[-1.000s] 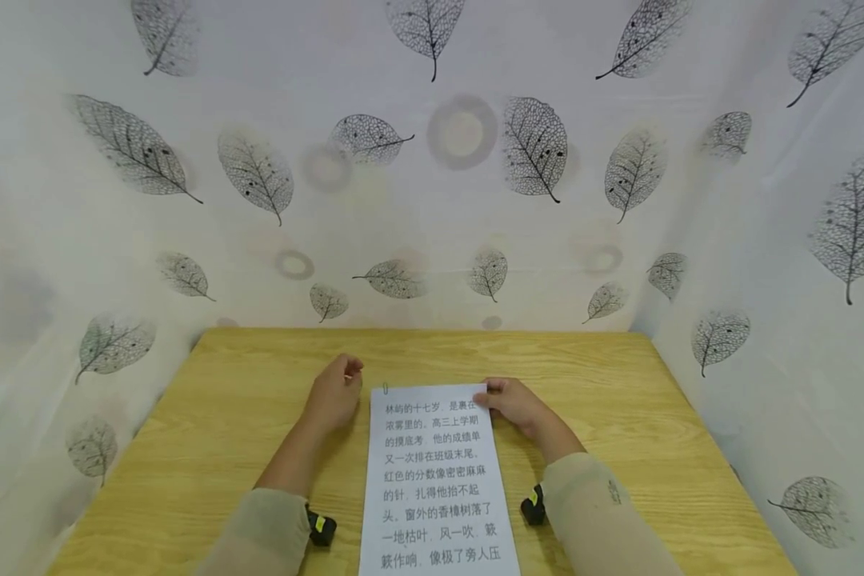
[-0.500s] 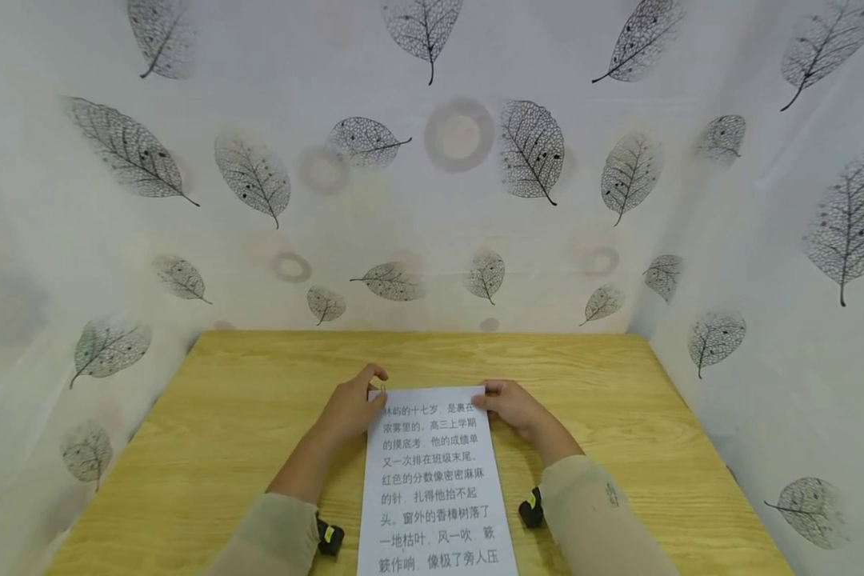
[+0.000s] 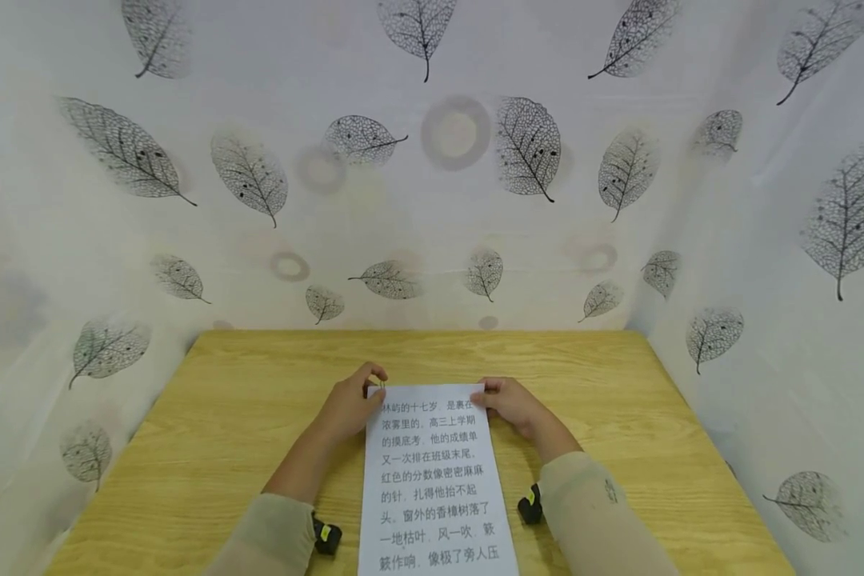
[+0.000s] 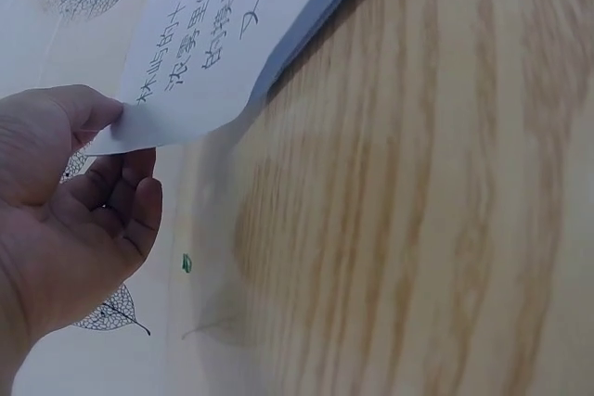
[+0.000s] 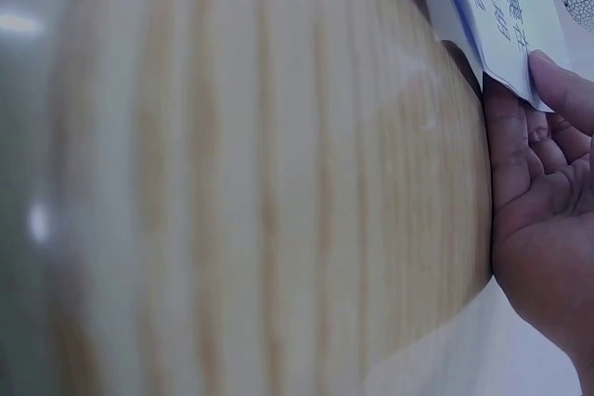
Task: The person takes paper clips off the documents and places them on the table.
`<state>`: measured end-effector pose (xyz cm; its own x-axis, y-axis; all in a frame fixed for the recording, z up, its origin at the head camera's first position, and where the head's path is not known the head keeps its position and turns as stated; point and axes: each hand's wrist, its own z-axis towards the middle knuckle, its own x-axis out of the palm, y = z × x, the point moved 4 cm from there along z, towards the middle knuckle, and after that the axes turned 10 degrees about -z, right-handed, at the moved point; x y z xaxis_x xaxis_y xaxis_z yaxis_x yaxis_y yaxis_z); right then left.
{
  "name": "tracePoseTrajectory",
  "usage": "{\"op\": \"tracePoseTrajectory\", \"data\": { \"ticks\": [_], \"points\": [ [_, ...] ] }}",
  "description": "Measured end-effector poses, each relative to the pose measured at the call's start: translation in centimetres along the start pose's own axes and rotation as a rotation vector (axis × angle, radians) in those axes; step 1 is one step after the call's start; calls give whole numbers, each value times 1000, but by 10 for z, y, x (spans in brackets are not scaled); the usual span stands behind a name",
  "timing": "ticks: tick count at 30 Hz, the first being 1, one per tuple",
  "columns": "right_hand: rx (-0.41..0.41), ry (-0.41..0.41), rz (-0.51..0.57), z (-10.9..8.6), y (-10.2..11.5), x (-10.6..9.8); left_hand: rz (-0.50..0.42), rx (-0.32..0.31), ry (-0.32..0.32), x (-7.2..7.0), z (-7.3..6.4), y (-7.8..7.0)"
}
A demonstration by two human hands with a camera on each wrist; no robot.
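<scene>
A white paper sheet (image 3: pixel 432 480) printed with Chinese characters lies lengthwise before me. My left hand (image 3: pixel 349 408) pinches its far left corner, thumb on top and fingers behind; in the left wrist view that side of the sheet (image 4: pixel 204 90) curves up off the table. At the far right corner my right hand (image 3: pixel 514 406) pinches the paper, its thumb over the print. A thin loop like a paper clip (image 3: pixel 383 385) shows by the left thumb and index finger. Whether the hand touches it, I cannot tell. The left wrist view has a small green thing (image 4: pixel 187 263) beyond the hand.
Underneath is a wood-grain table (image 3: pixel 209 424). A white curtain (image 3: pixel 432 208) with leaf prints encloses its back and sides. Black devices with yellow marks sit at the left wrist (image 3: pixel 326 534) and right wrist (image 3: pixel 530 504).
My left hand has moved right from beside the sheet and taken hold of its far left corner, by the paper clip. The right hand has kept its grip.
</scene>
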<state>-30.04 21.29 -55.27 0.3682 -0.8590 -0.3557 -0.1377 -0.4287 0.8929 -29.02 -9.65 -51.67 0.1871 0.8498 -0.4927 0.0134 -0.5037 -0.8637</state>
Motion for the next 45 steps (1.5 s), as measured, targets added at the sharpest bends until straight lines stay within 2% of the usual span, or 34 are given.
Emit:
{"op": "tracePoseTrajectory", "data": {
  "ticks": [6,11,27,38,45],
  "points": [
    [-13,8,6,-1,2,0,-23,-16,9,-1,1,5],
    [-3,6,10,0,1,0,-40,-1,20,-4,1,8],
    [20,-6,19,1,-1,1,-10,23,20,-19,-1,9],
    [21,-3,20,1,-3,1,17,32,-33,-35,-1,18],
    [25,-12,2,1,-2,0,-45,7,-76,-47,6,16]
  ]
}}
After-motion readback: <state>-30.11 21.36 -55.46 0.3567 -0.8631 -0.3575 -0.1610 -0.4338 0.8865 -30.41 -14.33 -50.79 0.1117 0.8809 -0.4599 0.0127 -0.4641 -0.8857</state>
